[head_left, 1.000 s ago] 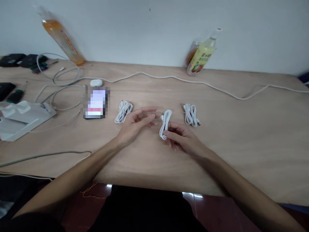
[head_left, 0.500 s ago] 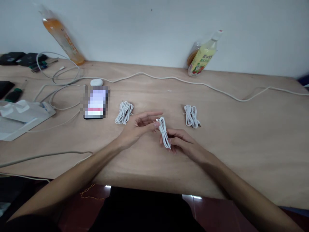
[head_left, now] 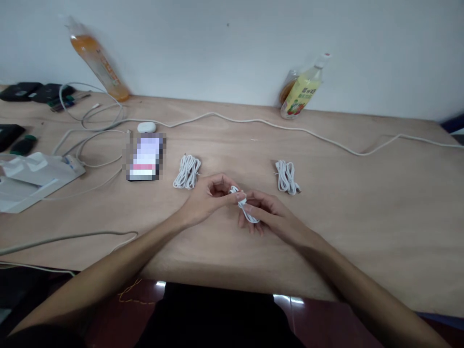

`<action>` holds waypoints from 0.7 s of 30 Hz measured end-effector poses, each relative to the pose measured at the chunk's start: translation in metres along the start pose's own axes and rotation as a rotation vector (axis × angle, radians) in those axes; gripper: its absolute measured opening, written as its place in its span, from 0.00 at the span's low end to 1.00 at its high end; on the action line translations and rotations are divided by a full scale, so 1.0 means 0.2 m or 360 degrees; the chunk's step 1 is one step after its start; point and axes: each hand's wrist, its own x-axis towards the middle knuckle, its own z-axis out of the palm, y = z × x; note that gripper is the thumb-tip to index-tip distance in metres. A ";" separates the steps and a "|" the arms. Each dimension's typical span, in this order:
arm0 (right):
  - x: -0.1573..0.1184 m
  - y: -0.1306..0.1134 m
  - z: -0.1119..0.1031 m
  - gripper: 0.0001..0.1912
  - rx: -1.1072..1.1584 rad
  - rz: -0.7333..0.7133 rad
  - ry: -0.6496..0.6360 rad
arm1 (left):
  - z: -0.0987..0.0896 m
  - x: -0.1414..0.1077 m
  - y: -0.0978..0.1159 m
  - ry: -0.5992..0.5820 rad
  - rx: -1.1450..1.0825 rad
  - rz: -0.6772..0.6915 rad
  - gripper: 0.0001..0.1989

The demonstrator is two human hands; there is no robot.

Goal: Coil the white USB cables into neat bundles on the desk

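Note:
A small coiled white cable (head_left: 251,215) is held between both hands above the front middle of the table. My left hand (head_left: 213,195) pinches its upper end with thumb and fingers. My right hand (head_left: 266,210) grips the coil lower down, thumb on top, other fingers partly hidden beneath. Just left of my left hand lies a bundled white cable (head_left: 187,171). Another white cable bundle (head_left: 287,177) rests on the wood behind and to the right of my right hand.
A phone (head_left: 147,157) and a white earbud case (head_left: 146,127) lie at left, near loose cables and a white tray (head_left: 39,188). An orange bottle (head_left: 99,65) and a yellow bottle (head_left: 302,94) lean against the wall. One long cable (head_left: 261,121) crosses the table (head_left: 380,217).
My left fingers have curled in and closed on the upper end of the coil, which is now more covered. My right hand has shifted slightly along it.

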 end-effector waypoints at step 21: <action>0.01 -0.04 -0.05 0.17 0.0048 -0.0137 0.0383 | -0.02 -0.01 0.00 -0.0138 -0.0065 -0.0004 0.22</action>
